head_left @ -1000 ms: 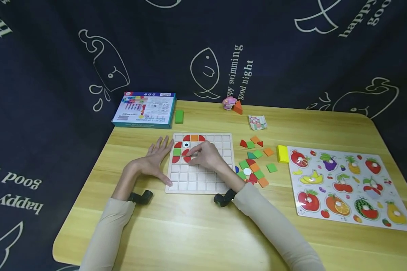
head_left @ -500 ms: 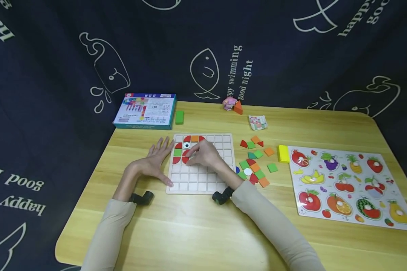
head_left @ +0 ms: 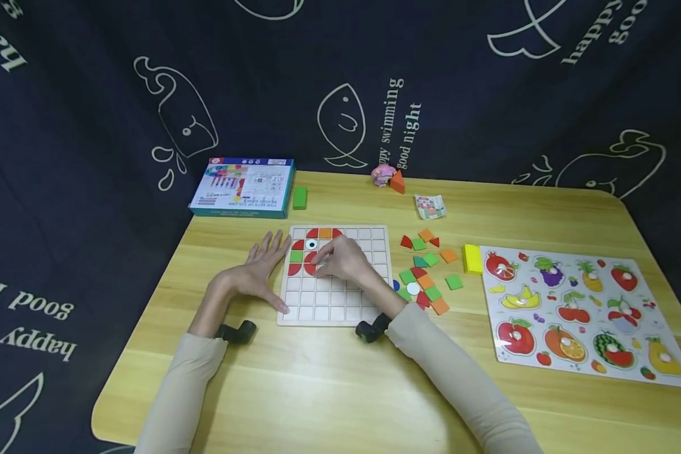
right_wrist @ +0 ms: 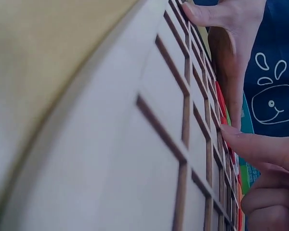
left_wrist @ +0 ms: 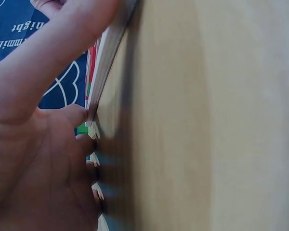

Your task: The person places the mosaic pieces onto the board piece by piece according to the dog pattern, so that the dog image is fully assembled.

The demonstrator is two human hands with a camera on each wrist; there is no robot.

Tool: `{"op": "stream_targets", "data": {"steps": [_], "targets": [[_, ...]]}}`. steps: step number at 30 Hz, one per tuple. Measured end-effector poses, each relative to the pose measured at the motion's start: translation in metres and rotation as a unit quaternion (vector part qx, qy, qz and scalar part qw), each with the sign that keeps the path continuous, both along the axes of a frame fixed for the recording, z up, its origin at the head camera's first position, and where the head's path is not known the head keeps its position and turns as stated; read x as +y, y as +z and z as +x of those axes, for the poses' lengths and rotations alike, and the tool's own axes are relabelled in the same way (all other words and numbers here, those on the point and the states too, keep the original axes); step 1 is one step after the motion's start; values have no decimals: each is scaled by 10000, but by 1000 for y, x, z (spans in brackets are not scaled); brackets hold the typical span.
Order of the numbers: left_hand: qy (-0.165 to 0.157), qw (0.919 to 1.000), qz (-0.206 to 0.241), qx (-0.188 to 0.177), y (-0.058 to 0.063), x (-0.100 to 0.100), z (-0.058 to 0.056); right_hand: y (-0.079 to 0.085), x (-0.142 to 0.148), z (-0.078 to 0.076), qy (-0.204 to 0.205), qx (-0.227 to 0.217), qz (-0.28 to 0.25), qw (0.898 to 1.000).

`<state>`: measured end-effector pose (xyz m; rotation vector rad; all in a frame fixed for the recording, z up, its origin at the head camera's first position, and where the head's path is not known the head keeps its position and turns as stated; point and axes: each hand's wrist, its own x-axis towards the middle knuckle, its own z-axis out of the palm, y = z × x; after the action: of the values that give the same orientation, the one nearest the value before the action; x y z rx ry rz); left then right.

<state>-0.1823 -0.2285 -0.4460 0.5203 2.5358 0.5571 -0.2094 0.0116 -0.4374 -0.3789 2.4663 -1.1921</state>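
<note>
A white gridded board (head_left: pixel 323 296) lies on the table with coloured tiles in its upper left cells. Among them are a round eye tile (head_left: pixel 311 244), an orange square (head_left: pixel 325 233) and a green square (head_left: pixel 296 256). My right hand (head_left: pixel 347 260) reaches over the board, thumb and index finger pinching a red quarter-circle tile (head_left: pixel 309 270) in the second column. In the right wrist view the thumb (right_wrist: pixel 250 144) is right at the red tiles. My left hand (head_left: pixel 256 270) is spread, fingertips and thumb along the board's left edge (left_wrist: pixel 106 67).
Loose coloured tiles (head_left: pixel 425 277) lie right of the board. Further right are a yellow block (head_left: pixel 473 259) and a fruit puzzle board (head_left: pixel 587 315). Behind stand a boxed set (head_left: pixel 244 188), a green block (head_left: pixel 299 198), a pink figurine (head_left: pixel 383 175) and a small picture card (head_left: pixel 430 207).
My right thumb and index finger have nudged the red quarter-circle tile slightly left, against the one above it. My left hand stays at the board's edge.
</note>
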Motion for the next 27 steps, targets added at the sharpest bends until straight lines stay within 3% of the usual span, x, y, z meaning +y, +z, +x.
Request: {"op": "stream_targets", "data": {"steps": [3, 7, 12, 17, 21, 27], "targets": [[17, 10000, 30, -28, -2, 1, -1, 2, 19, -1, 123, -33, -118, 9998], [12, 9999, 108, -66, -2, 2, -1, 12, 65, -4, 156, 69, -276, 9995], [40, 9999, 105, -38, 0, 1, -1, 27, 131, -8, -531, 258, -128, 9982], [58, 9999, 112, -11, 0, 0, 0, 27, 183, -10, -1122, 636, 314, 9912], [69, 9999, 136, -31, 1, 0, 1, 20, 203, -3, -1324, 625, 618, 9873], [50, 9999, 111, -47, 1, 1, 1, 11, 210, 8, -1511, 335, 759, 9850]]}}
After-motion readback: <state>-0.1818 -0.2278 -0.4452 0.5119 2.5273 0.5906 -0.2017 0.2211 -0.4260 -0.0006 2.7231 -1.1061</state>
